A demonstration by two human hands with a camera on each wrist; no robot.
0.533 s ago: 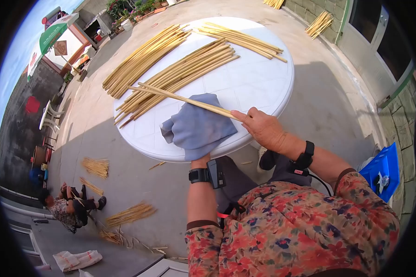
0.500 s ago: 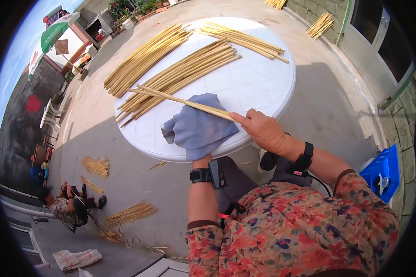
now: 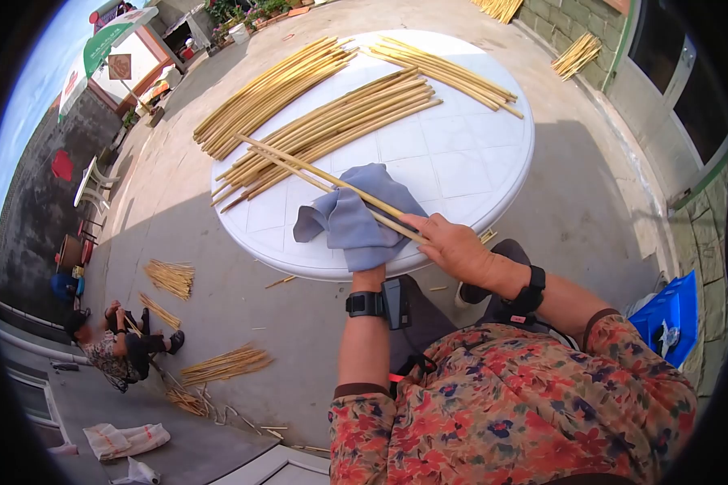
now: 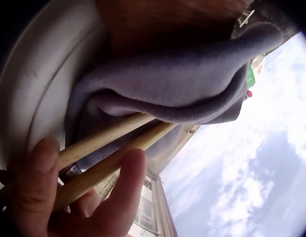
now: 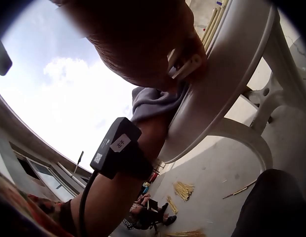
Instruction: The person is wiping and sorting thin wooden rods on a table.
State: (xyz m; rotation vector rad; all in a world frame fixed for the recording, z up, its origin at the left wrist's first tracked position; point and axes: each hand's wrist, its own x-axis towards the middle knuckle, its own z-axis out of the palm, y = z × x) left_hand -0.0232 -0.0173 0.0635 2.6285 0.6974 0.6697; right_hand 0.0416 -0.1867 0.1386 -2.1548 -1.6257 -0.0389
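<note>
A grey-blue cloth (image 3: 376,230) covers my left hand, of which only the wrist end (image 3: 369,280) shows; the fingers are hidden. The cloth is bunched around two long, pale yellow sticks (image 4: 108,137), which pass into its folds in the left wrist view. My right hand (image 3: 459,252) grips the near ends of both sticks, thumb on top, beside the cloth at the table's near edge. Slightly spread, the sticks reach across the cloth toward the far left, where their tips overlap a row of similar sticks (image 3: 323,133) lying on the white round table (image 3: 469,162).
Two more groups of sticks lie on the table, one far left (image 3: 275,93), one far right (image 3: 453,73). Further bundles (image 3: 226,364) are on the ground. At the lower left a person (image 3: 117,347) sits. A blue crate (image 3: 671,315) stands at the right.
The two sticks now lie farther apart, and the cloth has been folded over one of them. The right hand has shifted slightly toward me, and the head view has turned a little.
</note>
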